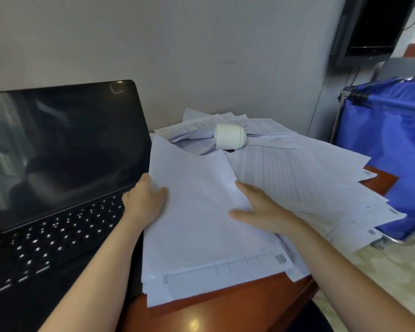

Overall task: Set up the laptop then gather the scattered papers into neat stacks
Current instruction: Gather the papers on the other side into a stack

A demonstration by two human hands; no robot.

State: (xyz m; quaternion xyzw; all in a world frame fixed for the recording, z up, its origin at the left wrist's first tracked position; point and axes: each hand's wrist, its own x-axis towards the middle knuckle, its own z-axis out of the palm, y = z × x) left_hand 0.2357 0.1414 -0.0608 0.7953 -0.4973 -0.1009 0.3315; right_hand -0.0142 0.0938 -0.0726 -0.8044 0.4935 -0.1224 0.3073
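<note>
The black laptop (58, 164) stands open on the left with a dark screen and lit keys. A stack of white papers (201, 236) lies beside it on the reddish-brown desk (225, 307). My left hand (144, 202) grips the stack's left edge, thumb on top. My right hand (261, 207) rests flat on the stack with straight fingers. More loose papers (309, 178) fan out to the right and back, some hanging over the desk edge.
A white jar (230, 139) lies on its side on crumpled sheets at the back. A blue fabric bin on a metal frame (393, 152) stands right of the desk. A dark monitor (374, 27) hangs on the grey wall at top right.
</note>
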